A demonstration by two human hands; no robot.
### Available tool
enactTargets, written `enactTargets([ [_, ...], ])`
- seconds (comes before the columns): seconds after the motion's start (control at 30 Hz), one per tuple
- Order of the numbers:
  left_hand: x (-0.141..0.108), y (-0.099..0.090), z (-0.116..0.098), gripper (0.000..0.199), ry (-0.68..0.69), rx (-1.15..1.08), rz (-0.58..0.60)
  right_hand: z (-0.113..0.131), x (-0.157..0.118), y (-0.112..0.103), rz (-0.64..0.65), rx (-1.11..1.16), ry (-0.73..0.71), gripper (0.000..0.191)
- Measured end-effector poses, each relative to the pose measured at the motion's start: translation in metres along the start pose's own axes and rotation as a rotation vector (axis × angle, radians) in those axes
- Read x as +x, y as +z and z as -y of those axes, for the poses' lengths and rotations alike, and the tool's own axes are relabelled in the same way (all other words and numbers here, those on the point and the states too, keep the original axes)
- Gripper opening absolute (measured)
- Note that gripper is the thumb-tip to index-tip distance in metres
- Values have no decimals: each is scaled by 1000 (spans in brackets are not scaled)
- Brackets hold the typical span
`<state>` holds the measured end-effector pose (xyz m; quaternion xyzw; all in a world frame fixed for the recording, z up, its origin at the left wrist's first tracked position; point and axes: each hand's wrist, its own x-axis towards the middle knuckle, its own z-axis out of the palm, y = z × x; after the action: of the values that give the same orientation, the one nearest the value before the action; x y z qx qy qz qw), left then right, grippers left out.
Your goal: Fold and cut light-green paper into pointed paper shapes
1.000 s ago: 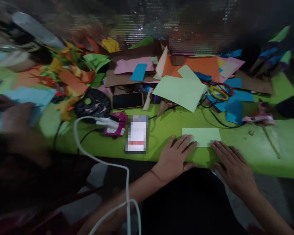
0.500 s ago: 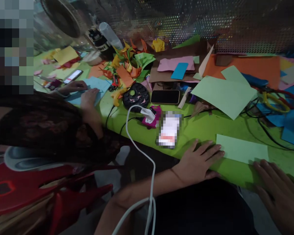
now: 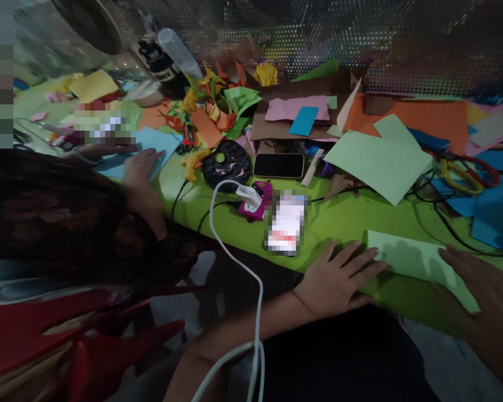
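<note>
A pale green paper strip (image 3: 411, 255) lies at the near edge of the green table (image 3: 335, 215), right of centre, between the person's two hands. The left hand (image 3: 337, 279) rests with its fingers spread and fairly straight, the fingertips touching the strip's left end. The right hand (image 3: 488, 285) is at the right end, where the paper bends toward the near side; its fingers reach left over the strip, but whether they pinch it I cannot tell, as the thumb is not clear. Left of the left hand lies a phone (image 3: 288, 223) with a lit, blurred-out screen, just beside a magenta socket block (image 3: 257, 205) with a white plug in it. Farther back are a dark phone (image 3: 279, 166), a larger pale green sheet (image 3: 373, 162) and, to the right, scissors (image 3: 461, 177) with yellow and red handles, near blue paper (image 3: 497, 215). On the left, a co-worker's hand (image 3: 142, 166) rests on a light blue sheet (image 3: 170, 144).
</note>
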<state>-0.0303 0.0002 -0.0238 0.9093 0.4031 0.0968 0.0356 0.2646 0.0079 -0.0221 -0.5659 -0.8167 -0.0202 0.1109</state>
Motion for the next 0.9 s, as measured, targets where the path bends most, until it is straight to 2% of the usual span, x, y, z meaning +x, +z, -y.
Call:
enactTargets([
  [0.13, -1, -1, 0, 62, 6, -2, -20, 18, 44, 2, 58, 5, -189, 60],
  [0.23, -1, -3, 2, 64, -11, -52, -35, 21, 61, 5, 100, 42, -280, 58],
  [0.47, 3, -3, 7, 69, -132, -210, -54, 32, 67, -11, 112, 161, -234, 65],
  [0.57, 7, -5, 11, 73, -162, -254, -58, 36, 66, -24, 118, 242, -198, 49],
  [0.63, 11, -9, 13, 76, -167, -251, -62, 38, 65, -34, 115, 279, -211, 35],
  [0.7, 13, -14, 15, 79, -147, -221, -83, 41, 62, -45, 86, 282, -243, 29],
  [0.8, 15, -19, 14, 77, -98, -156, -181, 44, 56, -56, 38, 268, -326, 36],
  [0.9, 13, -17, 11, 74, -57, -113, -390, 47, 50, -59, -24, 269, -439, 39],
])
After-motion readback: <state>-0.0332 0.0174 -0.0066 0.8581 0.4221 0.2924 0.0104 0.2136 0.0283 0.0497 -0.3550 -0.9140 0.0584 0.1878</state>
